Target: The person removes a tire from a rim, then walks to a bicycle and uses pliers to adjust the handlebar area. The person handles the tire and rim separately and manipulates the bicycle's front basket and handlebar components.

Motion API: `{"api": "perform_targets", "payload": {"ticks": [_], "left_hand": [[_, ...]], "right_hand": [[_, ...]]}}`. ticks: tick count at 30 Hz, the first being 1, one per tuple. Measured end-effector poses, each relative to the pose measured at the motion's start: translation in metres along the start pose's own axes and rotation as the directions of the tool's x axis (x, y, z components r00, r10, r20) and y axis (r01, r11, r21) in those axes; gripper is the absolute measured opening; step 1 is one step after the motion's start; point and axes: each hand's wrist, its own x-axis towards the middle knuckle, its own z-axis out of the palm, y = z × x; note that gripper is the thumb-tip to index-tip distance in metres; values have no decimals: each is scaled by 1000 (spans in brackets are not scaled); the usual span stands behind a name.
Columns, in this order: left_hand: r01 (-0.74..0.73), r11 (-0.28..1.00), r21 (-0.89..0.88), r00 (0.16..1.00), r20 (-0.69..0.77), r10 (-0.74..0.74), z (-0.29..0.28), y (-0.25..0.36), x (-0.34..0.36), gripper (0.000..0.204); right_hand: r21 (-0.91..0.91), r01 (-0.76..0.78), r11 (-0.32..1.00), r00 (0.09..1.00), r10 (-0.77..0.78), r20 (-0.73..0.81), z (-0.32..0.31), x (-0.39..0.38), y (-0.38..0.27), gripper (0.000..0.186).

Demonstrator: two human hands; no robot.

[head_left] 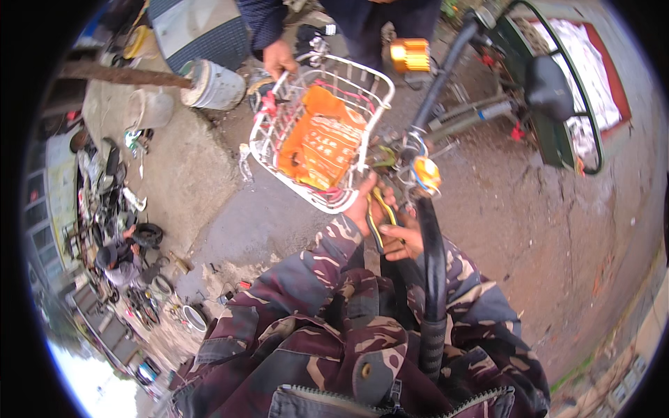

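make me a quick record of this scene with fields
left grip: at near corner of white wire basket
right grip: on hand tool with yellow-and-black handles
in basket: orange printed sheet
co-worker's hand: at basket's far side
beside right grip: black handlebar
background left: person beside dark tyre

Cannot make out head of yellow-and-black-handled tool [373,224] between left hand [359,207] and right hand [405,240] | cannot see right wrist behind black handlebar [434,279] | lose rest of co-worker [263,25] past top edge | cannot identify tiny parts [144,308] beside seated person [124,268]
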Motion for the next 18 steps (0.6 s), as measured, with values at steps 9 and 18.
{"api": "perform_targets", "payload": {"ticks": [9,18], "left_hand": [[20,999,46,988,153,-27,-6,4,-10,38],[-269,839,472,929,-101,355,-32,-14,-25,39]], "right_hand": [[619,-299,726,876,-48,480,28,24,12,34],[-283,30,959,970,-95,-222,17,46,20,35]]}}
